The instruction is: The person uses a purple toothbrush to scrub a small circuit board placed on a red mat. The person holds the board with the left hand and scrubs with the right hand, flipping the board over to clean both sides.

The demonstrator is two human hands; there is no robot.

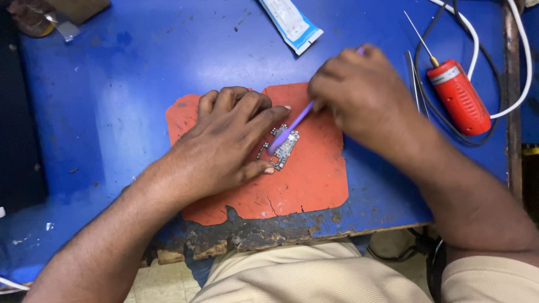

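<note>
Pinched in the right hand (359,92), a purple brush (293,124) slanted down until its head touched a small circuit board (282,147). That board lay on an orange mat (314,179) near the front edge of the blue table (112,112). Fingers of the left hand (224,146) were spread, not closed, pressing the board's edges to pin it flat. It looked light, thin, stiff and fragile, best held by its rim, off the tiny parts. Farther right lay tweezers (414,78) and a red tool (457,96) with cables.
</note>
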